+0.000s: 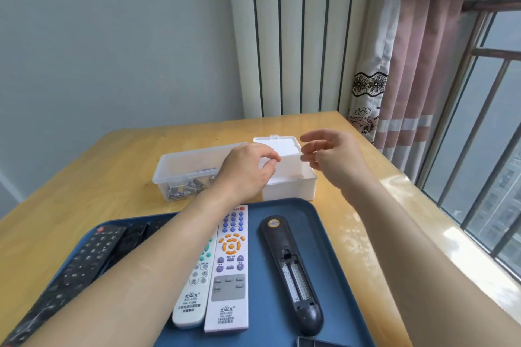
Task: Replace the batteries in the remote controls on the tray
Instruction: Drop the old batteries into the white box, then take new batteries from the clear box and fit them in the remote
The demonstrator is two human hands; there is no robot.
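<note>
A blue tray (332,267) holds several remotes. A black remote (291,273) lies face down with its battery bay open and empty. Two white remotes (229,276) lie face up beside it, and black remotes (84,259) lie at the tray's left. Behind the tray stand a clear box (180,166) with batteries in it and a white box (293,186) with a raised lid (284,146). My left hand (248,169) hovers over the white box with fingers curled at the lid's near edge. My right hand (329,155) is open in the air just right of the lid.
The boxes and tray sit on a wooden table (84,183) against a grey wall. A loose dark cover piece (318,342) lies at the tray's bottom edge. A window with bars and a pink curtain (408,73) runs along the right.
</note>
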